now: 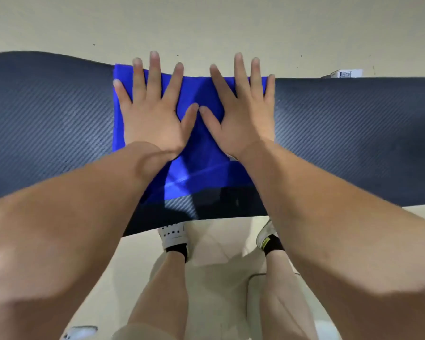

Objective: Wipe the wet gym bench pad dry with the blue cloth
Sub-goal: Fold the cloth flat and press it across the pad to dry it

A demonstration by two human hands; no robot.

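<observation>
Palms down, the left grip (152, 121) and the right grip (243, 121) lie side by side, flat on the blue cloth (199, 155). Both are released rather than clenched: every finger is straight and spread, and none curls round the fabric. The thumbs (190, 116) angle toward each other, and their tips almost meet over the middle of the cloth. The longer fingertips (154, 57) reach past the cloth's far edge and past the far edge of the desk (47, 119), showing against the pale floor (206, 25).

The cloth is spread on the dark, diagonally ribbed pad of the desk, directly beneath both palms. It runs from the far edge toward the near one and stops short, leaving a strip of pad bare in front. Its left edge lies just beside the left little finger, and its right edge lies under the right little finger.

Below the near edge, two legs stand on the floor in white shoes (173, 235) and black socks. A small white label (344, 74) with a printed code shows beyond the pad's far edge at the right.
</observation>
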